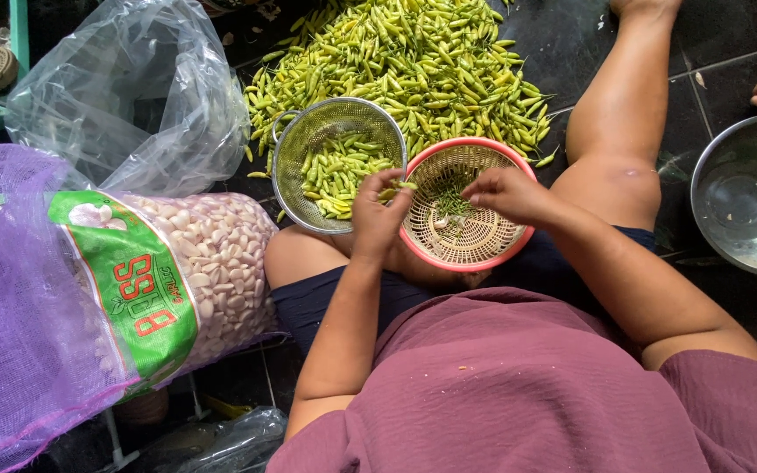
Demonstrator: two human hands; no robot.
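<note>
- A small green chili pepper (402, 186) is pinched at one end by the fingers of the left hand (377, 215), just above centre of the frame, over the gap between two bowls.
- The left hand's fingers are closed on the chili; the right hand (505, 193) is held near it with fingertips drawn together, and whether a stem is pinched there cannot be told.
- The step in hand is judged to be stemming: green stems are seen lying in the pink woven plastic basket (519, 241), which is rested on the person's lap at centre.
- The chili's long axis is laid roughly across the frame, its free end pointed right, toward the pink basket and the right hand.
- A careful pinch at the stem end and a pull along that axis would be called for next, as a judgement only.
- Stemmed chilies are held in the round metal mesh colander (295, 140), left of the basket and touching it.
- A large heap of loose yellow-green chilies (413, 61) is spread on the dark tiled floor (729, 35) at the upper centre.
- A clear bag of peeled garlic cloves (221, 254) with a green label is laid at the left, partly under purple mesh netting (10, 307).
- An empty steel bowl (746, 197) is seen at the right edge.
</note>
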